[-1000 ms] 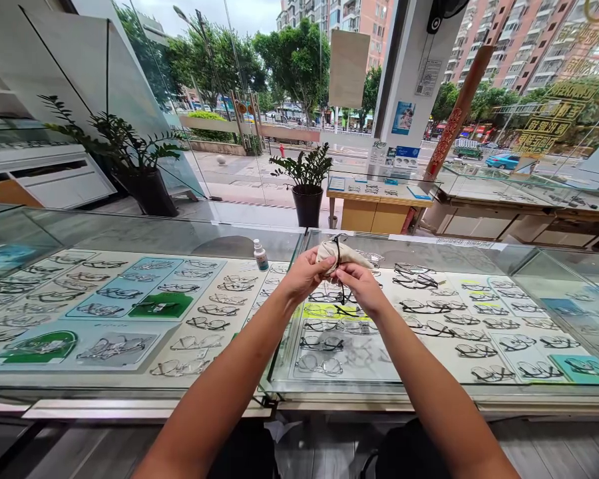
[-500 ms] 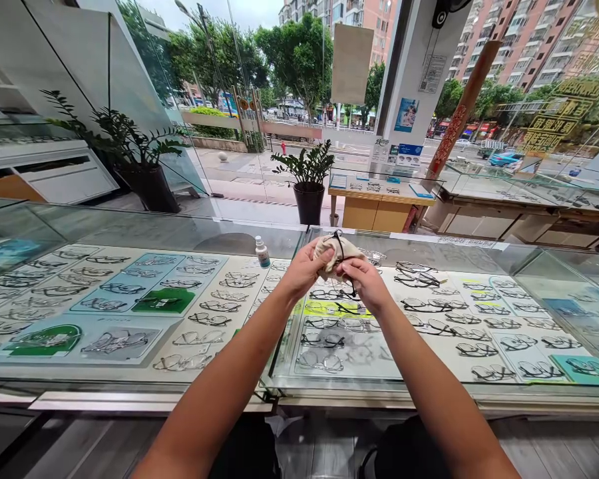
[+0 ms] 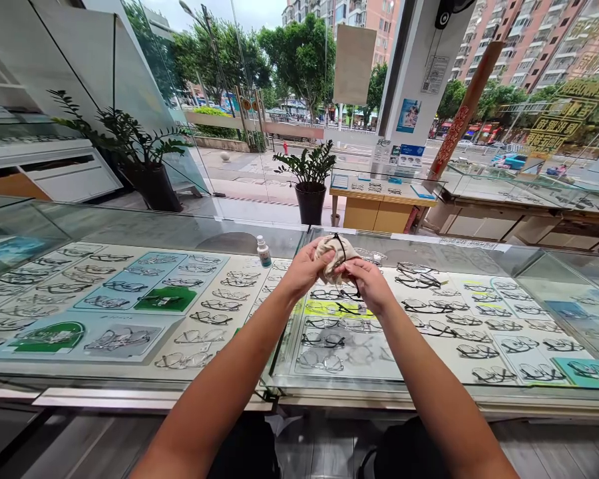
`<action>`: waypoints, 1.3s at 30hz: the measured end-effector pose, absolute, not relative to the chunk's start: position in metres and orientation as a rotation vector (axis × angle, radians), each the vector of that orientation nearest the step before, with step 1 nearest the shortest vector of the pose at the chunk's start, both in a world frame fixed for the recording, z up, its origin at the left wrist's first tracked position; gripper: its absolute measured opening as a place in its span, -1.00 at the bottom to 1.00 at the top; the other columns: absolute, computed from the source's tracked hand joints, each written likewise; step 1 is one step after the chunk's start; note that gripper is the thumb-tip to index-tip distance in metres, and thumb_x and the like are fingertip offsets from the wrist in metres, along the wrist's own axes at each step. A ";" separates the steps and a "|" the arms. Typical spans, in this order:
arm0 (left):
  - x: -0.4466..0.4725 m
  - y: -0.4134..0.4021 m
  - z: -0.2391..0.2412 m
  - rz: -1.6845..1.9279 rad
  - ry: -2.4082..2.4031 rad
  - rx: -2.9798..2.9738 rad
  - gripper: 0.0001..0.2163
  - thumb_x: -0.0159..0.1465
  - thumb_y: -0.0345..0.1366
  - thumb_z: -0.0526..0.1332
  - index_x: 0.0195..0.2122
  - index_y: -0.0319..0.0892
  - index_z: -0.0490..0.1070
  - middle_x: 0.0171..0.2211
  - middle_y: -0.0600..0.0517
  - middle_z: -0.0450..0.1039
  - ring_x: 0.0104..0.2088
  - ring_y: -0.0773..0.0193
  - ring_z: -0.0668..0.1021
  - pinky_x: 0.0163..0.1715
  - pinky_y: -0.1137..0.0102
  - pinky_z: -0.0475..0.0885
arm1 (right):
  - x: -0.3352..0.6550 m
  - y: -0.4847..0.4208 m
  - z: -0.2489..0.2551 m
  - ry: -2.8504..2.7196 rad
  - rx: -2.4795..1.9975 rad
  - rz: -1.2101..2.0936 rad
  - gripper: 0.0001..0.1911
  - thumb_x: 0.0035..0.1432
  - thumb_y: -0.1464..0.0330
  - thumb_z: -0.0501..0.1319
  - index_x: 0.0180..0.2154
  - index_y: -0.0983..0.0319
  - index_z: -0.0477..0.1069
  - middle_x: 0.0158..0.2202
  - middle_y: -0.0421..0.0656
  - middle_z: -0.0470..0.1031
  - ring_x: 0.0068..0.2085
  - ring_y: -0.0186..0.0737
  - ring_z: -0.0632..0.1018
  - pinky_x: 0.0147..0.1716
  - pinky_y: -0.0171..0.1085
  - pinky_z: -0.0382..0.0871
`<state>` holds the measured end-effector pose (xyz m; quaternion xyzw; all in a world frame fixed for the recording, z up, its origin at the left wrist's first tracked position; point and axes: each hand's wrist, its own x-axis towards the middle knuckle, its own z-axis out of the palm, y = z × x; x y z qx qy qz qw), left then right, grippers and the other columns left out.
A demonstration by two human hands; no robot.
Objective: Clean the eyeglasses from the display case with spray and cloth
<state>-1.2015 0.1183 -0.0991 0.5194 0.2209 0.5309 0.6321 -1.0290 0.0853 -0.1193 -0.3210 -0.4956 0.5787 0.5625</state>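
Both my hands meet above the glass counter (image 3: pixel 130 233). My left hand (image 3: pixel 307 269) is closed around a beige cloth (image 3: pixel 335 247) bunched over a pair of black-framed glasses (image 3: pixel 347 283). My right hand (image 3: pixel 367 283) pinches the glasses' frame from the right, with a black temple hanging below the fingers. A small white bottle with a blue label (image 3: pixel 263 252) stands on the glass just left of my left hand.
Under the glass lie several rows of eyeglass frames (image 3: pixel 204 313) on cream, blue and green display cards. Two potted plants (image 3: pixel 309 179) stand behind the counter, near a wooden display table (image 3: pixel 379 206). Large windows face a street.
My hands and the cloth have stayed together and shifted only slightly, with small rubbing motions on the glasses. The view has tilted a little.
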 end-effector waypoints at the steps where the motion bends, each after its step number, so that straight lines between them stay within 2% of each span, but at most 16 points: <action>1: -1.201 0.118 -0.100 1.203 0.502 1.199 -0.46 0.06 -0.11 0.64 -0.02 -0.21 0.51 -0.27 0.00 0.60 -0.41 0.32 0.59 -0.34 0.41 0.54 | -1.029 0.086 -0.119 -1.160 -0.751 1.365 -0.66 -0.01 0.04 0.55 -0.38 0.17 0.70 -0.30 -0.12 0.67 -0.28 -0.19 0.48 -0.17 -0.17 0.33; 4: -1.196 0.116 -0.102 1.245 0.534 1.209 -0.47 0.06 -0.11 0.64 -0.05 -0.20 0.50 -0.30 0.02 0.59 -0.48 0.35 0.56 -0.42 0.43 0.50 | -1.032 0.085 -0.121 -1.200 -0.776 1.337 -0.65 -0.02 0.03 0.56 -0.38 0.17 0.69 -0.35 -0.15 0.64 -0.30 -0.20 0.47 -0.16 -0.16 0.34; 6: -1.191 0.116 -0.104 1.328 0.589 1.188 -0.52 0.10 0.01 0.59 -0.17 -0.20 0.49 -0.41 0.07 0.53 -0.55 0.40 0.48 -0.52 0.46 0.42 | -1.035 0.083 -0.123 -1.259 -0.806 1.315 -0.63 0.00 0.02 0.56 -0.36 0.17 0.69 -0.35 -0.15 0.64 -0.29 -0.19 0.48 -0.14 -0.15 0.36; 10: -1.189 0.117 -0.104 1.386 0.665 1.137 -0.46 0.17 0.26 0.45 -0.36 -0.17 0.42 -0.55 0.13 0.40 -0.61 0.41 0.39 -0.61 0.47 0.30 | -1.040 0.081 -0.124 -1.300 -0.817 1.286 -0.60 0.04 -0.03 0.53 -0.33 0.16 0.70 -0.31 -0.12 0.66 -0.25 -0.15 0.52 -0.12 -0.13 0.39; 16: -1.198 0.127 -0.104 1.318 0.609 1.116 -0.44 0.18 0.27 0.44 -0.18 -0.18 0.53 -0.41 0.04 0.55 -0.40 0.24 0.56 -0.41 0.39 0.44 | -1.027 0.084 -0.114 -1.175 -0.705 1.211 -0.70 0.10 0.03 0.49 -0.33 0.12 0.70 -0.20 -0.13 0.63 -0.24 -0.19 0.45 -0.21 -0.20 0.32; 21: -1.198 0.118 -0.105 1.103 0.619 1.311 -0.47 0.22 0.24 0.42 -0.21 -0.21 0.59 -0.40 0.01 0.57 -0.42 0.28 0.51 -0.41 0.42 0.39 | -1.016 0.085 -0.105 -1.066 -0.691 1.060 -0.70 0.07 0.03 0.51 -0.34 0.10 0.67 -0.16 -0.13 0.54 -0.19 -0.18 0.43 -0.20 -0.21 0.35; 24: -1.192 0.104 -0.105 0.951 0.533 1.398 -0.53 0.26 0.16 0.44 -0.15 -0.21 0.62 -0.30 -0.04 0.62 -0.34 0.24 0.56 -0.29 0.40 0.45 | -1.019 0.084 -0.104 -0.979 -0.694 1.118 -0.63 0.01 -0.02 0.54 -0.33 0.12 0.64 -0.11 -0.13 0.57 -0.20 -0.18 0.48 -0.18 -0.20 0.42; 28: -1.178 0.092 -0.108 1.035 0.478 1.311 -0.55 0.20 0.02 0.54 -0.03 -0.16 0.61 -0.22 -0.01 0.62 -0.25 0.25 0.59 -0.18 0.42 0.48 | -1.030 0.080 -0.106 -0.928 -0.646 1.198 -0.63 -0.01 -0.01 0.57 -0.33 0.11 0.64 -0.15 -0.15 0.61 -0.17 -0.18 0.54 -0.13 -0.23 0.48; 31: -1.170 0.092 -0.111 1.159 0.533 1.233 -0.47 0.13 0.08 0.57 -0.02 -0.16 0.60 -0.26 0.00 0.61 -0.28 0.26 0.58 -0.23 0.43 0.49 | -1.036 0.079 -0.108 -0.951 -0.629 1.233 -0.62 -0.02 -0.01 0.58 -0.31 0.10 0.65 -0.18 -0.17 0.64 -0.16 -0.18 0.58 -0.08 -0.24 0.51; 34: -1.169 0.094 -0.111 1.244 0.603 1.235 -0.46 0.18 0.18 0.49 -0.06 -0.20 0.62 -0.34 0.02 0.59 -0.36 0.31 0.54 -0.32 0.45 0.44 | -1.035 0.080 -0.111 -1.001 -0.651 1.221 -0.61 0.00 -0.01 0.57 -0.28 0.10 0.67 -0.21 -0.18 0.65 -0.17 -0.16 0.59 -0.05 -0.22 0.52; 39: -1.179 0.095 -0.104 1.064 0.581 1.297 -0.41 0.19 0.17 0.49 0.01 -0.24 0.61 -0.35 0.02 0.57 -0.38 0.31 0.52 -0.34 0.43 0.42 | -1.029 0.084 -0.114 -1.016 -0.659 1.150 -0.68 0.08 0.04 0.54 -0.26 0.12 0.71 -0.19 -0.17 0.66 -0.17 -0.18 0.59 -0.10 -0.23 0.51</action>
